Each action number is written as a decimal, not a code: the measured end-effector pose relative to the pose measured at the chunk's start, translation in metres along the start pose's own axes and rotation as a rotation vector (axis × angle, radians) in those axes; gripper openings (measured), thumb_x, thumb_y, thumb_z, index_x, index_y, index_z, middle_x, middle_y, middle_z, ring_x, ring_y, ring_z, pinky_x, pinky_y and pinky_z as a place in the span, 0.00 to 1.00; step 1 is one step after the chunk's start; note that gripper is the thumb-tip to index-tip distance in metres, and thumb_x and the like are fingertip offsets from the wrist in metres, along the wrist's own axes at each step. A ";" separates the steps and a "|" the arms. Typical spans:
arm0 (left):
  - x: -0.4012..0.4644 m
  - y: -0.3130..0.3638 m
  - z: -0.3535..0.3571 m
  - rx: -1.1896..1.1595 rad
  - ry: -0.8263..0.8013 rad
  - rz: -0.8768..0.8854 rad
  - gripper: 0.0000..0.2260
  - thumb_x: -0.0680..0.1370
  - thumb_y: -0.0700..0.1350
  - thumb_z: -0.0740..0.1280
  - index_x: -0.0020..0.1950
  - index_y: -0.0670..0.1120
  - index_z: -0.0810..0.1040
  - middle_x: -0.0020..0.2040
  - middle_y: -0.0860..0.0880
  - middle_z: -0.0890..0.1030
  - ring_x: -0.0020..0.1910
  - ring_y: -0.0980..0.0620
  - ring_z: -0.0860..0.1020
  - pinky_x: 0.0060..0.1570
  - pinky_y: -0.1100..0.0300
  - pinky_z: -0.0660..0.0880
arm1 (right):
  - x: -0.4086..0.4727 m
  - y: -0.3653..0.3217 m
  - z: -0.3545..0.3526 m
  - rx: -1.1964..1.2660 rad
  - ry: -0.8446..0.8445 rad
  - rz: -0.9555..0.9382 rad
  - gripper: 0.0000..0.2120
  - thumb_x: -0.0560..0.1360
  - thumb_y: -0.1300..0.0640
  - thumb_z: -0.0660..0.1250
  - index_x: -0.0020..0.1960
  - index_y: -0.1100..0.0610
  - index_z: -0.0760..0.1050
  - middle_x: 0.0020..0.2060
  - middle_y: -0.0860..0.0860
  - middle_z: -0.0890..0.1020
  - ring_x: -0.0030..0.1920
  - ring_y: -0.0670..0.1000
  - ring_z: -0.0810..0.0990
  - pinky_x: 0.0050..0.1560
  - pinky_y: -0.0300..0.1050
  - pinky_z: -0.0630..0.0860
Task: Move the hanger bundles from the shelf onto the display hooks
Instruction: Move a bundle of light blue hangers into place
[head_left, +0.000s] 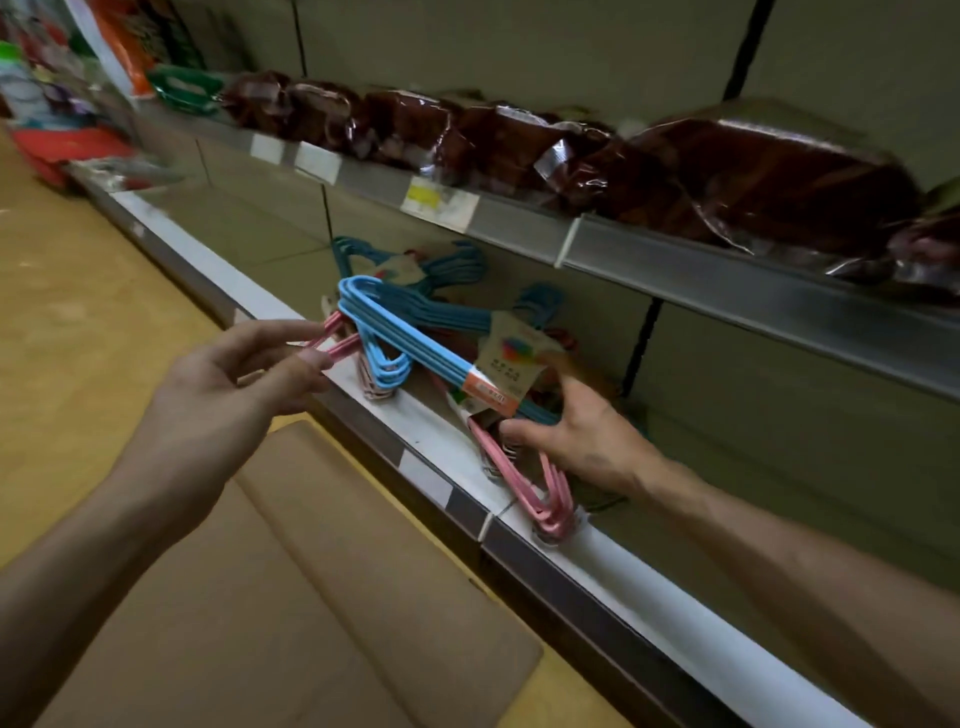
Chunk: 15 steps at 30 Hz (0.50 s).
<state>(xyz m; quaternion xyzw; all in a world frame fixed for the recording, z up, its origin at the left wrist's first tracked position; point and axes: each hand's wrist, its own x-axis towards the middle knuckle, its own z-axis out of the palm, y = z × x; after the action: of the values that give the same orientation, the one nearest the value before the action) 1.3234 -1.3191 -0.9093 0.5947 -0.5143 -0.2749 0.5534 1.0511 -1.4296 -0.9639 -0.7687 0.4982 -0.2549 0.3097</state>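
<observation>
left hand (234, 374) pinched pink hangers (332, 338); right hand (576, 431) gripped blue bundle (415, 343) near label; light, stiff, snag-prone.

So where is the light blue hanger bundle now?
In the head view's middle, the light blue hanger bundle lies atop the pink hanger bundle, between both hands, at the lower shelf's front edge.

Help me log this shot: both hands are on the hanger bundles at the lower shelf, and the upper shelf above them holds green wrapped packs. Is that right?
Not quite. In the head view the wrapped packs on the upper shelf are dark brown, not green. The rest holds: the left hand and right hand are on the hanger bundles at the lower shelf.
</observation>
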 end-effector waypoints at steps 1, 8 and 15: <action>0.001 -0.003 0.005 -0.016 0.002 -0.016 0.09 0.78 0.44 0.68 0.56 0.54 0.82 0.49 0.49 0.85 0.50 0.51 0.84 0.56 0.46 0.79 | 0.005 0.012 -0.008 0.002 0.028 0.020 0.41 0.70 0.46 0.77 0.75 0.47 0.57 0.66 0.47 0.72 0.66 0.47 0.72 0.64 0.40 0.69; 0.011 -0.012 0.048 -0.167 0.007 -0.104 0.10 0.79 0.44 0.68 0.60 0.52 0.80 0.51 0.51 0.85 0.49 0.52 0.84 0.51 0.51 0.80 | 0.029 0.068 -0.027 -0.171 -0.008 0.105 0.61 0.53 0.33 0.82 0.76 0.36 0.49 0.72 0.45 0.68 0.71 0.50 0.70 0.69 0.56 0.71; 0.010 -0.022 0.088 -0.130 -0.066 -0.122 0.09 0.80 0.45 0.67 0.60 0.53 0.79 0.50 0.52 0.85 0.48 0.54 0.84 0.49 0.52 0.81 | 0.039 0.074 -0.016 -0.124 -0.077 0.087 0.61 0.58 0.37 0.81 0.78 0.38 0.45 0.73 0.45 0.67 0.70 0.49 0.68 0.68 0.54 0.71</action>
<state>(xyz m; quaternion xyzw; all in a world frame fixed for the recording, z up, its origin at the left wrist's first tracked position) 1.2546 -1.3648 -0.9484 0.5785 -0.4763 -0.3604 0.5556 1.0094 -1.4925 -1.0034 -0.7733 0.5335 -0.1804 0.2913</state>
